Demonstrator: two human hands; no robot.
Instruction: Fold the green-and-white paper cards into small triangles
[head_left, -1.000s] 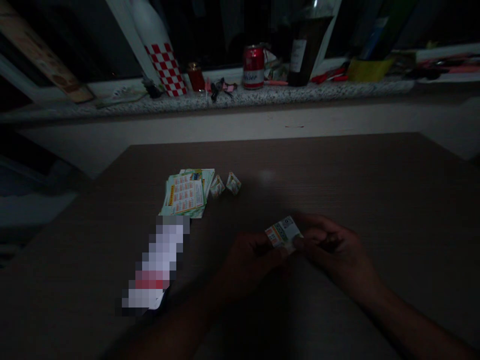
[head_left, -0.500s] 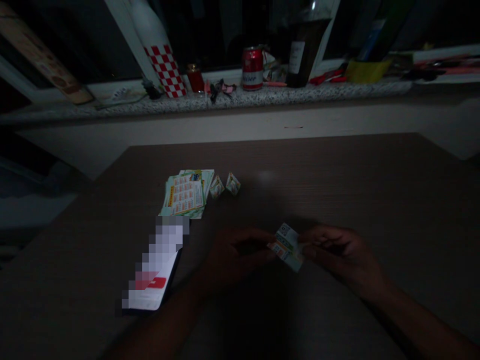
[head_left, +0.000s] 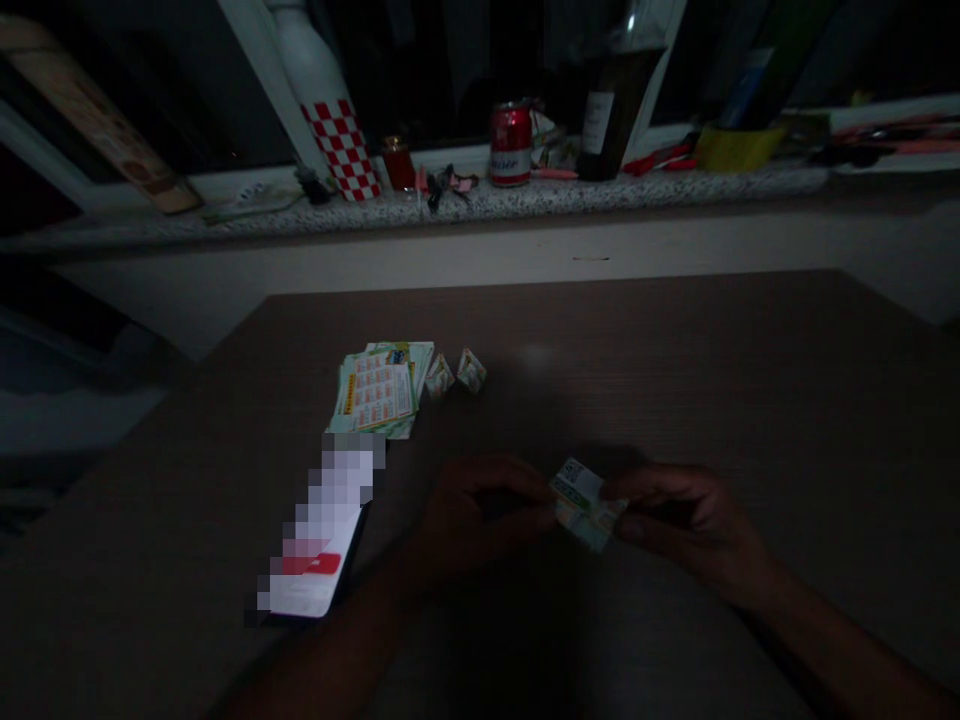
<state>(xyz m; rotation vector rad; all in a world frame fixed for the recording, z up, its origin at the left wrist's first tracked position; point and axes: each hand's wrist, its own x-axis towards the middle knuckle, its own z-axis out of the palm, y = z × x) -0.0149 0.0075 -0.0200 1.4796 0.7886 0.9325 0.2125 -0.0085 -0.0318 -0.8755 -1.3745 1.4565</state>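
Observation:
A small folded paper slip (head_left: 583, 505), printed in green, white and orange with a square code near its top corner, is held above the brown table (head_left: 712, 360). My left hand (head_left: 484, 505) pinches its left corner between thumb and fingers. On the opposite side, my right hand (head_left: 675, 510) grips the right corner the same way. Further off to the left lies a pile of similar printed paper slips (head_left: 379, 390). Two small folded paper pieces (head_left: 471, 371) stand close to the pile's right side.
A phone with a lit screen (head_left: 322, 540) lies left of my left forearm. On the stone windowsill (head_left: 300, 225) behind the table stand a red-and-white checkered bottle (head_left: 341, 140), a red can (head_left: 511, 145), a dark bottle (head_left: 600, 130) and a yellow container (head_left: 739, 147).
The right corner of the held paper slip now sticks out further toward my right hand, whose fingers have shifted on it. The whole scene sits slightly lower and further right.

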